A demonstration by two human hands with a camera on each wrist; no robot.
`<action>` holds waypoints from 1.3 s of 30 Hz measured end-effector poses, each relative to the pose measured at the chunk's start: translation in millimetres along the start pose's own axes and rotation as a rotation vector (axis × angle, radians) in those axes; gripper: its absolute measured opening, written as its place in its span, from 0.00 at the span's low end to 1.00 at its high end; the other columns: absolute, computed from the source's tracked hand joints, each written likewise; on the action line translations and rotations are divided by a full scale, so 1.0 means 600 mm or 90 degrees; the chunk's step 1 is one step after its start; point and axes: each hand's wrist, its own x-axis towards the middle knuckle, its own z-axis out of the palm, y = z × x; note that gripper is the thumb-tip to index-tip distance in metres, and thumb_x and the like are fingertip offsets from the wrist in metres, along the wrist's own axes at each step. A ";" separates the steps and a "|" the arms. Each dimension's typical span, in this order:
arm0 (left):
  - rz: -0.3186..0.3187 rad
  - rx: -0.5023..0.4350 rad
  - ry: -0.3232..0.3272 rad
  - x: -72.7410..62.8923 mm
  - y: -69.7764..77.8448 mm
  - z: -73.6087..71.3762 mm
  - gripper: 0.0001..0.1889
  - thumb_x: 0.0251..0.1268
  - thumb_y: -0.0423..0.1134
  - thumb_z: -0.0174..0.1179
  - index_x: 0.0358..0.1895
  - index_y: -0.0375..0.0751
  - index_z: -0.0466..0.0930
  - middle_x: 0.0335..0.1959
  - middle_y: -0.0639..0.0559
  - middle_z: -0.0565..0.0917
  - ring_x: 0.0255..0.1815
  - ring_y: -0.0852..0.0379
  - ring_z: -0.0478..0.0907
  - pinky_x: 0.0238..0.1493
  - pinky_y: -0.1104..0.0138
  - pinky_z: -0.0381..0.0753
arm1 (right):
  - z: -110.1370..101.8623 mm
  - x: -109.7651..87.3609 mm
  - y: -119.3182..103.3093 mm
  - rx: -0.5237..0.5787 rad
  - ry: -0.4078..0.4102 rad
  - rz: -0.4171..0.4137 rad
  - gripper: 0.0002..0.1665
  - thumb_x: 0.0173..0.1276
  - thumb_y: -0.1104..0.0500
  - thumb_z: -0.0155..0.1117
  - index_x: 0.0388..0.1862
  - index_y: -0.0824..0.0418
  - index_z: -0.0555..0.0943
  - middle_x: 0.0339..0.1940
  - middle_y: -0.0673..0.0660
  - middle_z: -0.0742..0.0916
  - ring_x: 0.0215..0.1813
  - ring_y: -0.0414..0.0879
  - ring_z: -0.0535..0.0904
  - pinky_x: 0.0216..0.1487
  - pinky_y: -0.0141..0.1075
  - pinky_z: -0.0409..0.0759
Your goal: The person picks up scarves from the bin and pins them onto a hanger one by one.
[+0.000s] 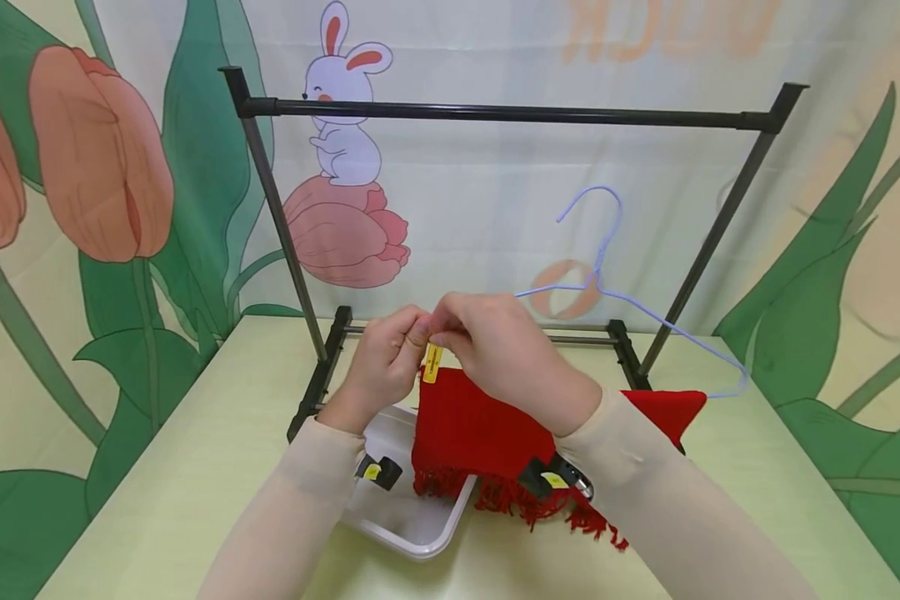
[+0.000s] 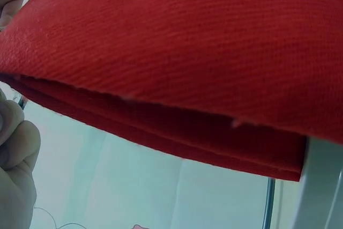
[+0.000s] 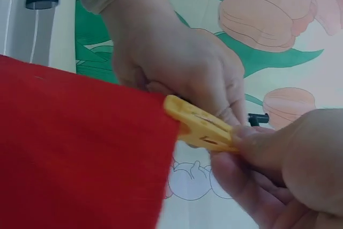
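A red fringed scarf [image 1: 465, 425] hangs over the lower part of a lilac wire clothes hanger [image 1: 645, 310], whose hook points up. My left hand [image 1: 386, 358] has its fingers curled at the hanger's left end, beside the scarf's upper corner; its exact hold is partly hidden. Between thumb and fingers, my right hand [image 1: 506, 358] pinches a yellow clothespin [image 1: 432, 363]. In the right wrist view the clothespin [image 3: 201, 124] reaches the corner of the scarf [image 3: 80, 148], with the left hand [image 3: 177, 68] just behind. Red cloth [image 2: 177, 52] fills much of the left wrist view.
Behind the hands stands a black garment rack [image 1: 495, 112] with a high crossbar and feet on the table [image 1: 195, 467]. A white plastic tray [image 1: 412, 546] lies below the left hand, partly under the scarf. A printed curtain [image 1: 465, 208] hangs at the back.
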 end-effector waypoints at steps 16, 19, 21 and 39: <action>-0.019 0.037 -0.010 -0.004 0.003 0.000 0.25 0.86 0.52 0.46 0.40 0.32 0.80 0.20 0.45 0.77 0.21 0.57 0.71 0.24 0.70 0.76 | -0.001 -0.025 0.019 0.046 -0.054 0.035 0.10 0.75 0.58 0.75 0.48 0.62 0.86 0.42 0.55 0.93 0.40 0.46 0.89 0.46 0.42 0.89; -0.030 0.045 -0.006 -0.005 0.008 -0.004 0.16 0.86 0.42 0.51 0.41 0.32 0.80 0.20 0.45 0.77 0.21 0.56 0.72 0.24 0.70 0.76 | -0.014 -0.051 0.030 0.072 -0.021 0.042 0.12 0.77 0.57 0.72 0.54 0.62 0.85 0.45 0.54 0.92 0.42 0.45 0.89 0.46 0.42 0.89; -0.041 0.050 -0.003 -0.006 0.010 -0.007 0.09 0.84 0.34 0.55 0.41 0.32 0.80 0.20 0.45 0.76 0.21 0.56 0.71 0.23 0.70 0.75 | -0.027 -0.076 0.045 0.074 0.029 0.024 0.09 0.77 0.59 0.71 0.51 0.62 0.86 0.42 0.53 0.93 0.39 0.44 0.88 0.42 0.40 0.88; -0.044 0.043 0.035 -0.008 0.005 -0.018 0.05 0.78 0.27 0.58 0.41 0.28 0.80 0.21 0.43 0.78 0.20 0.60 0.71 0.25 0.77 0.76 | -0.132 -0.443 0.263 -0.030 -0.098 0.350 0.03 0.78 0.62 0.69 0.44 0.54 0.88 0.33 0.41 0.87 0.33 0.30 0.78 0.32 0.32 0.78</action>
